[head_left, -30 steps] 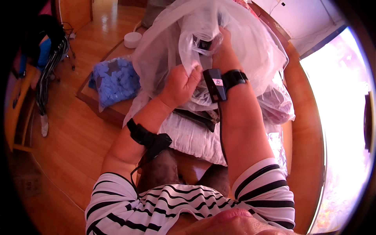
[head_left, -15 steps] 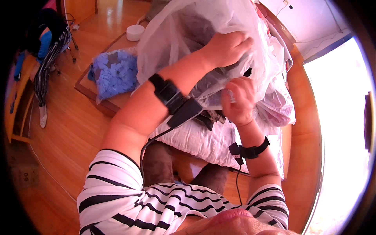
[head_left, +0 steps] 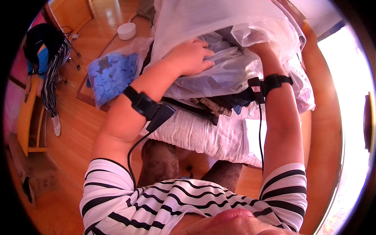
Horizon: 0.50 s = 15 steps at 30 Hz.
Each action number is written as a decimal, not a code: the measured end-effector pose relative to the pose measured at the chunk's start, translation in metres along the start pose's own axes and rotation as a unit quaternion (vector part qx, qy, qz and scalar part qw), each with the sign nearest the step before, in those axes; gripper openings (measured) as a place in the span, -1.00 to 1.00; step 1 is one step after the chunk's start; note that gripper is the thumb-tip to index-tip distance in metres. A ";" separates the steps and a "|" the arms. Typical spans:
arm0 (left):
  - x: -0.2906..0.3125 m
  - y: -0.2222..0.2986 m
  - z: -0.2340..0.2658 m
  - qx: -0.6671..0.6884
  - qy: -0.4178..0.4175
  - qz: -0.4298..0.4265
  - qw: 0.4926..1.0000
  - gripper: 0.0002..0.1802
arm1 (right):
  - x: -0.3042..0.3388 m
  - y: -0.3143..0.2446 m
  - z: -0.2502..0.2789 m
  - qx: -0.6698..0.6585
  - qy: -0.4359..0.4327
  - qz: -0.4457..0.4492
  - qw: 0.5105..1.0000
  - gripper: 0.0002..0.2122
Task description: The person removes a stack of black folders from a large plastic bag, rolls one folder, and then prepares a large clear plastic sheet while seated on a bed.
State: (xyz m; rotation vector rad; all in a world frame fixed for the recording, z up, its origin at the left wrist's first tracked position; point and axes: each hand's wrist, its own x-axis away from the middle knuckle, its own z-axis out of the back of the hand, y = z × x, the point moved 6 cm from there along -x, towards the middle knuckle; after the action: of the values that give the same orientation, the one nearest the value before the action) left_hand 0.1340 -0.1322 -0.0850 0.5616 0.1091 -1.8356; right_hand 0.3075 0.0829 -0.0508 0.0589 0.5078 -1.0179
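Observation:
A large translucent plastic bag lies over dark folded cloth. My left hand rests on its near side with fingers spread, pressing on the film and holding nothing. My right hand reaches into the bag's opening. Film covers its fingers, so I cannot see whether they grip anything. Grey and dark cloth shows through the opening. Beneath the bag, dark and brown clothes lie stacked on a white quilted pad. Each of my forearms carries a black strapped device.
A clear bag of blue pieces lies to the left, with a round white container beyond it. Far left, a person bends over a wooden bench. A cardboard box stands at the lower left.
My right hand has moved up and away into the bag. My left hand has moved left and lowered onto the film with its fingers spread. The bag's raised near part has dropped flatter.

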 end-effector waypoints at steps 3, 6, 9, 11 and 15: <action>-0.001 0.001 -0.001 -0.012 -0.008 0.011 1.000 -0.65 | 0.005 0.013 -0.029 -0.050 -0.075 -0.040 0.995 -0.49; -0.002 0.004 -0.008 -0.042 0.021 0.010 0.999 -0.67 | 0.013 0.022 -0.042 -0.116 -0.108 -0.063 0.985 -0.46; 0.000 0.005 -0.007 -0.017 0.051 -0.019 0.998 -0.73 | 0.015 0.031 -0.037 -0.204 -0.119 -0.079 0.969 -0.44; 0.002 0.006 -0.001 0.018 0.056 -0.048 0.997 -0.79 | 0.017 0.040 -0.026 -0.267 -0.122 -0.097 0.951 -0.42; 0.013 0.040 0.032 0.059 0.098 -0.130 0.985 -0.88 | 0.013 0.030 0.055 -0.353 -0.042 -0.065 0.933 -0.38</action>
State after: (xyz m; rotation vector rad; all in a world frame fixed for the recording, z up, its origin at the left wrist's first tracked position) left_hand 0.1578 -0.1687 -0.0546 0.8436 0.2166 -2.0456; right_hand 0.3585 0.0732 -0.0140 -0.6644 0.7819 -0.9098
